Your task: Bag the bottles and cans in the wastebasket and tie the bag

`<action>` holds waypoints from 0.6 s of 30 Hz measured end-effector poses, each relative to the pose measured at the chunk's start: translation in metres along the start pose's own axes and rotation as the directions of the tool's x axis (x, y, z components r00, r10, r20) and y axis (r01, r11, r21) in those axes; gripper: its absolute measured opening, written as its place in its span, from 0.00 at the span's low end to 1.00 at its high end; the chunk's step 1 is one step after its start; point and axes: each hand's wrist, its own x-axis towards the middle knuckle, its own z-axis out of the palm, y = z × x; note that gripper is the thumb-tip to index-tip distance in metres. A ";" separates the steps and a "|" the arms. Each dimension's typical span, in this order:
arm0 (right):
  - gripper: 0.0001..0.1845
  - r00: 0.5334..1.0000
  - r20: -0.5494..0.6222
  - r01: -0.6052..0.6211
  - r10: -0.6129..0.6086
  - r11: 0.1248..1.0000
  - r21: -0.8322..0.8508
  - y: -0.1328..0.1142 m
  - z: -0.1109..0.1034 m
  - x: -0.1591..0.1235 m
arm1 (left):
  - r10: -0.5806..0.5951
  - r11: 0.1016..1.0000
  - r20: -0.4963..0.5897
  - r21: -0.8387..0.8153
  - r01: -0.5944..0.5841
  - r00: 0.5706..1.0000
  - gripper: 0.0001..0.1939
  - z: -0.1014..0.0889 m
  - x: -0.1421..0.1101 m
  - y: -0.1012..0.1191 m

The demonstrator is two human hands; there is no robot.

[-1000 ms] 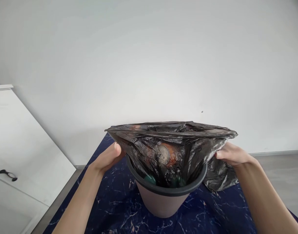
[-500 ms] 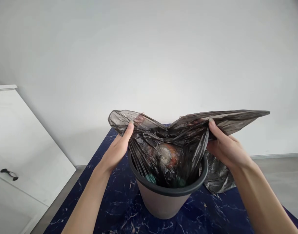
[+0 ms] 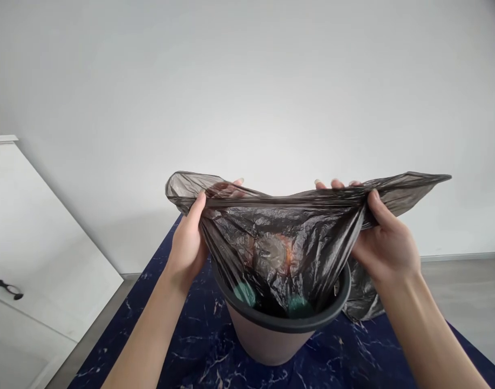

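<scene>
A thin black garbage bag (image 3: 312,227) rises out of a bin (image 3: 271,346) with a dark rim and a pinkish-grey body. My left hand (image 3: 192,232) grips the bag's top edge on the left, thumb in front and fingers behind the plastic. On the right side my right hand (image 3: 387,237) pinches the same edge, its fingertips showing above the film. Between them the top edge is pulled taut and almost straight. Orange and green items show dimly through the plastic; their kind is hard to make out.
The bin stands on a dark blue marble-patterned table (image 3: 190,335). Behind it to the right lies another crumpled black plastic bag (image 3: 360,297). A white cabinet (image 3: 40,243) with a black handle (image 3: 7,289) is at left, and a pale wall (image 3: 247,97) rises behind.
My hands have moved apart and slightly up, stretching the bag's sagging top edge nearly straight. More of the bag is drawn up, and the green items show more clearly.
</scene>
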 end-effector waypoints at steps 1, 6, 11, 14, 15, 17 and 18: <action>0.09 1.000 -0.008 0.003 -0.003 1.000 -0.002 -0.001 0.002 -0.001 | 0.020 1.000 0.031 -0.012 -0.020 0.999 0.17 0.004 -0.002 0.002; 0.11 1.000 0.010 0.016 -0.015 0.996 -0.091 -0.009 0.010 -0.008 | 0.102 0.990 0.047 -0.098 -0.097 0.994 0.12 0.011 -0.004 0.006; 0.10 0.998 0.069 0.002 0.004 0.996 -0.084 -0.014 0.022 -0.014 | 0.171 0.985 0.182 -0.031 -0.169 0.968 0.17 0.008 -0.005 0.008; 0.12 0.996 0.095 0.000 0.006 0.998 -0.071 -0.016 0.030 -0.018 | 0.170 0.985 0.213 -0.019 -0.170 0.962 0.16 0.010 -0.007 0.009; 0.13 0.995 0.096 0.006 0.002 0.996 -0.085 -0.017 0.033 -0.020 | 0.167 0.985 0.221 0.005 -0.173 0.961 0.16 0.011 -0.007 0.009; 0.16 0.996 0.089 0.010 0.001 0.992 -0.129 -0.020 0.040 -0.023 | 0.170 0.977 0.249 0.082 -0.195 0.953 0.16 0.012 -0.010 0.010; 0.16 0.996 0.087 0.004 0.008 0.990 -0.142 -0.021 0.043 -0.025 | 0.173 0.970 0.261 0.124 -0.210 0.950 0.16 0.013 -0.012 0.011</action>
